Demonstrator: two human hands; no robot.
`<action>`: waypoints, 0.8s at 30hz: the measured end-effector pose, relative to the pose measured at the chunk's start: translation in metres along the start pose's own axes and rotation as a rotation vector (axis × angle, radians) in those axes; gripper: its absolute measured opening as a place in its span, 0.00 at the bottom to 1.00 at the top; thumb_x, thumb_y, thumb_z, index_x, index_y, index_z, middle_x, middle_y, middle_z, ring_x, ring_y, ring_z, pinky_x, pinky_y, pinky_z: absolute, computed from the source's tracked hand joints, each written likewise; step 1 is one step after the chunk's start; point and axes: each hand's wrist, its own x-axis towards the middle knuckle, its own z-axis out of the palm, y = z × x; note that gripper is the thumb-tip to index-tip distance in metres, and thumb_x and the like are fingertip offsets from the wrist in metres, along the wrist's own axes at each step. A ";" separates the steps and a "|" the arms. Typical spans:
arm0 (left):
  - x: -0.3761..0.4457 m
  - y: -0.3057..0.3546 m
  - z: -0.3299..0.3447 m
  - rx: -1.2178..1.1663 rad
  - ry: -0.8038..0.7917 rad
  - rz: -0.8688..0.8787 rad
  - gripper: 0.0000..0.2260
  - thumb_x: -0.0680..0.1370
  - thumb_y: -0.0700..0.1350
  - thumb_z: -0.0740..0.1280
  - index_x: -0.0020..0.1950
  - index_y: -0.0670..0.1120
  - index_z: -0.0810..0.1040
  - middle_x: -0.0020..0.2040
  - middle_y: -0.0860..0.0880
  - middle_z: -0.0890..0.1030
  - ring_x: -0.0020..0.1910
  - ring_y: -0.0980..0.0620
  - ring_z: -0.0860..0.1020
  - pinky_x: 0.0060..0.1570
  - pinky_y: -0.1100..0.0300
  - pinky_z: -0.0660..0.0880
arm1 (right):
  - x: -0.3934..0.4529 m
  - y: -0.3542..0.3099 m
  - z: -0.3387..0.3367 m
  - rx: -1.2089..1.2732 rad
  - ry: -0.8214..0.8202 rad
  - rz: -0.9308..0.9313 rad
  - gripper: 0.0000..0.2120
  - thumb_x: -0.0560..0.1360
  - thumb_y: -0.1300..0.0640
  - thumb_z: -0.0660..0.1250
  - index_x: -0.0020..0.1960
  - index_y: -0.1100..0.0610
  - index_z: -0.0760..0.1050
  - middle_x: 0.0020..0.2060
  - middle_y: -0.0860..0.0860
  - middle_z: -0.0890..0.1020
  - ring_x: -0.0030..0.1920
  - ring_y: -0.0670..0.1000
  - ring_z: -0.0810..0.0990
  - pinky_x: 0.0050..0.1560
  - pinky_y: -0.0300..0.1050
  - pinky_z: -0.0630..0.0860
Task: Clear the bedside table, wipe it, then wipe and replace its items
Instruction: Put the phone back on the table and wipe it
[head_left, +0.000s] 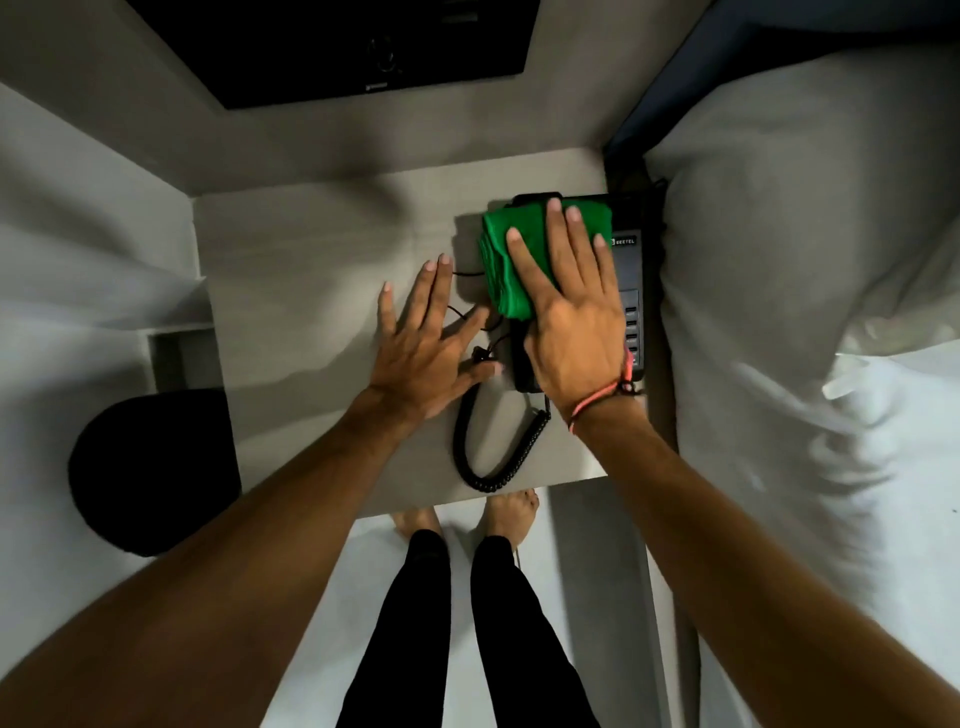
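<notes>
Right hand (571, 317), fingers spread, presses soft green cloth (506, 260) onto rigid, light telephone (626, 296); left hand (426, 353) splayed on table (311, 260).

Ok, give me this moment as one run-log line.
step: wiping telephone | right hand: flat on green cloth over phone | left hand: open, on bedside table | coiled cord: at front edge

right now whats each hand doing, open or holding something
Left hand: open, fingers spread, flat on the bedside table, holding nothing.
Right hand: open, palm pressing the green cloth onto the telephone, not gripping.
</notes>
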 end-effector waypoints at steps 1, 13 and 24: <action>0.000 0.000 0.001 0.000 0.008 0.004 0.36 0.73 0.74 0.42 0.77 0.60 0.57 0.81 0.40 0.43 0.80 0.41 0.43 0.74 0.31 0.48 | -0.011 0.001 0.007 0.007 0.026 0.008 0.31 0.75 0.56 0.53 0.79 0.53 0.63 0.79 0.61 0.60 0.80 0.62 0.57 0.78 0.62 0.56; -0.003 -0.004 0.000 0.062 0.043 0.048 0.34 0.76 0.70 0.49 0.80 0.60 0.47 0.81 0.39 0.46 0.80 0.40 0.47 0.73 0.32 0.51 | -0.120 -0.015 0.034 0.070 0.029 0.077 0.32 0.73 0.64 0.60 0.77 0.53 0.67 0.78 0.60 0.63 0.79 0.61 0.58 0.77 0.63 0.60; -0.006 -0.009 -0.044 -0.748 0.220 -0.159 0.15 0.82 0.52 0.62 0.62 0.46 0.80 0.68 0.43 0.77 0.71 0.47 0.71 0.70 0.59 0.65 | -0.147 -0.034 -0.005 0.755 -0.052 0.390 0.19 0.70 0.73 0.67 0.55 0.55 0.80 0.57 0.50 0.72 0.50 0.41 0.80 0.48 0.33 0.79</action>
